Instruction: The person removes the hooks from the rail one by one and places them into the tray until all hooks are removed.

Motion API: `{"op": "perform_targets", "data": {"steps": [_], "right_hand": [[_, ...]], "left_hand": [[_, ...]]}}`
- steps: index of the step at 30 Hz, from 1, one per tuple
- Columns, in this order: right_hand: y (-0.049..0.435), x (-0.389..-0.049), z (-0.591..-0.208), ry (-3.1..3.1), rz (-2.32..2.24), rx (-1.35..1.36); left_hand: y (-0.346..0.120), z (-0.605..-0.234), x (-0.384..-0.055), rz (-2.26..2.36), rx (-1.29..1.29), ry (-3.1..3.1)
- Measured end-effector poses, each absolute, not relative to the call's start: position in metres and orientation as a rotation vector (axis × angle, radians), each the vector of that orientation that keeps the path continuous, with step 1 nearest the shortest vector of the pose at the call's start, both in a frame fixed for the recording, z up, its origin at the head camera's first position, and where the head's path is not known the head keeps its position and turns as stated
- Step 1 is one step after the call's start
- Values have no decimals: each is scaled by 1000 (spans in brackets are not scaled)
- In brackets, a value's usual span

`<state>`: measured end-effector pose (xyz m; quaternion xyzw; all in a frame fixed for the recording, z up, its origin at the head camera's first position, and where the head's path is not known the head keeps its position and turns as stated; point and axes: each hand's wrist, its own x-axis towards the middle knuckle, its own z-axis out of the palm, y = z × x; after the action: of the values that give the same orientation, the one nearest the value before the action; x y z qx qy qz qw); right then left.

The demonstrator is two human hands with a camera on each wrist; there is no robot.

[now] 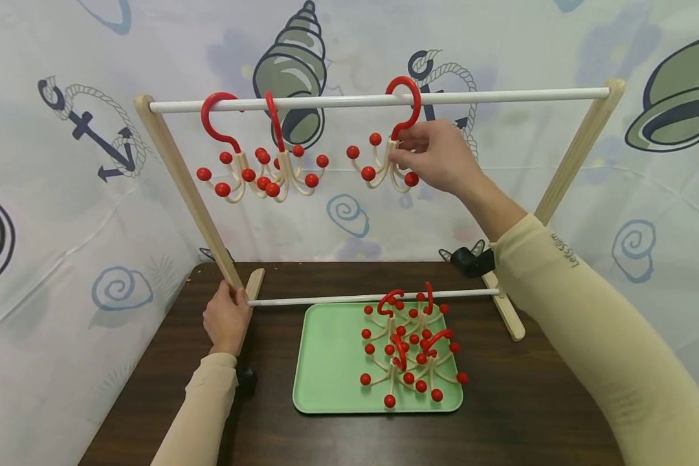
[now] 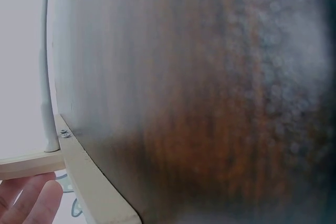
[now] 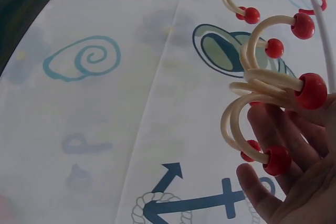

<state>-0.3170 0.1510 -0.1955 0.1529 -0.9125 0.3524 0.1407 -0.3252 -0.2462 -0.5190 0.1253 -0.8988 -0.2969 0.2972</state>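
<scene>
My right hand (image 1: 439, 155) pinches the stem of a cream hanger (image 1: 417, 107) with a red hook and curved arms tipped with red balls. Its hook is over the white top rod (image 1: 338, 101) of a wooden rack. In the right wrist view, the hanger's arms (image 3: 257, 74) curve beside my fingers, whose grip is partly hidden. Left of it, two similar hangers (image 1: 210, 123) (image 1: 275, 123) hang close together on the rod. My left hand (image 1: 227, 320) grips the foot of the rack's left post (image 1: 189, 184); in the left wrist view, fingers (image 2: 44, 203) show beside the wood.
A green tray (image 1: 326, 362) lies on the dark wooden table (image 1: 489, 414), with several more red-hooked hangers (image 1: 399, 353) crowded on its right half. A lower white rod (image 1: 303, 301) crosses behind the tray. Patterned cloth (image 1: 349, 233) hangs behind the rack.
</scene>
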Motion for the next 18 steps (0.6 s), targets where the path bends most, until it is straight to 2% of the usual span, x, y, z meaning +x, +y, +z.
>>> {"op": "perform_targets", "data": {"steps": [10, 18], "right_hand": [[162, -299, -187, -2572, 1043, 443], [167, -290, -197, -2561, 1082, 514]], "left_hand": [[-244, -516, -326, -789, 328, -2397], [-246, -518, -326, -782, 335, -2393]]}}
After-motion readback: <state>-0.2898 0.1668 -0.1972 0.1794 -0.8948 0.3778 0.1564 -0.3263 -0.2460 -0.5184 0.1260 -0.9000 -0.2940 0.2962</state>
